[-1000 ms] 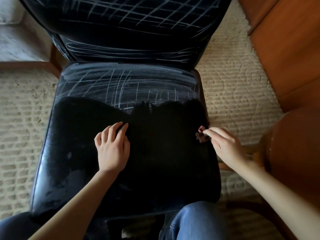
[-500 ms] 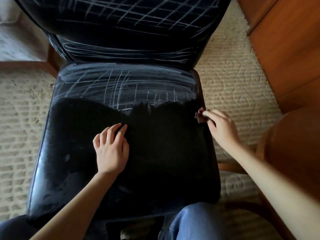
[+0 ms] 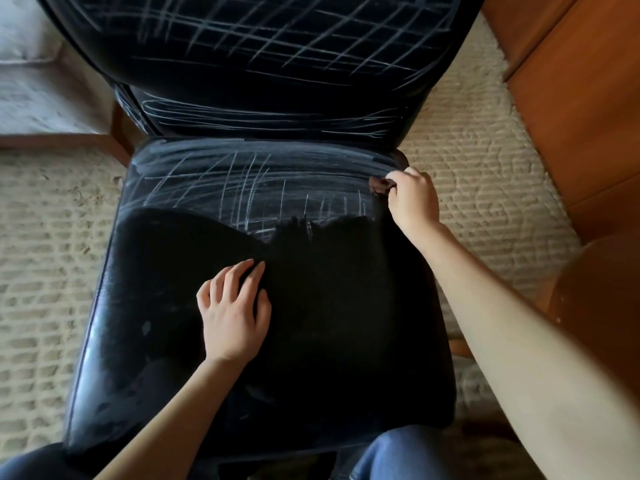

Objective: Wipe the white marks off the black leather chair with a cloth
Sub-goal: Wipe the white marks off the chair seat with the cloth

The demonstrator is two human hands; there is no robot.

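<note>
Black leather covers the chair (image 3: 156,341), glossy along its left edge and worn dull in patches near the front. White marks (image 3: 242,188) run across the rear strip of the seat as a chalky smear with thin upright and slanting strokes through it. The front two thirds of the seat show plain black, and the border between the two zones is ragged. The backrest (image 3: 259,46) carries a loose grid of crossed white lines, with long looping strokes lower down near the seat.

The cloth (image 3: 381,187) is a small, dark, brownish wad at the rear right corner of the seat, touching the leather where the marks end. The right hand (image 3: 414,200) pinches it, its fingers (image 3: 408,174) curled close together over the wad. The left hand (image 3: 235,317) lies palm down on the middle of the seat, fingers (image 3: 242,275) straight and slightly spread, holding nothing.

Beige ribbed carpet (image 3: 41,254) surrounds the chair, an orange-brown wooden cabinet (image 3: 581,98) stands to the right, and a knee in blue jeans (image 3: 398,455) shows at the seat's front edge
</note>
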